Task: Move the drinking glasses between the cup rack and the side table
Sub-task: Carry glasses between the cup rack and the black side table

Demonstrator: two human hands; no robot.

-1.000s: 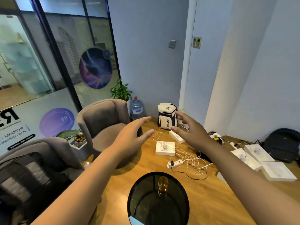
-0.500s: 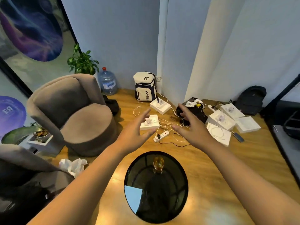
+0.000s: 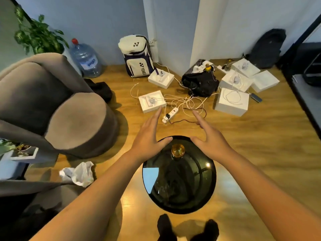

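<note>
An amber drinking glass (image 3: 177,151) stands upright near the far edge of a round black glass side table (image 3: 191,192). My left hand (image 3: 149,134) hovers just left of the glass, fingers spread, holding nothing. On the other side my right hand (image 3: 208,138) hangs flat with its fingers apart and empty. Both palms face inward with the glass between them, apart from it. No cup rack is in view.
A grey armchair (image 3: 57,108) stands at the left. White boxes (image 3: 152,100), a power strip (image 3: 171,114) and tangled cables lie on the wooden floor beyond the table. A white backpack (image 3: 137,56), a water bottle (image 3: 86,59), black bags (image 3: 199,82) and crumpled plastic (image 3: 78,173) are around.
The view has tilted down toward the side table. Both hands have come lower and nearer, from out over the floor clutter to either side of the amber glass.
</note>
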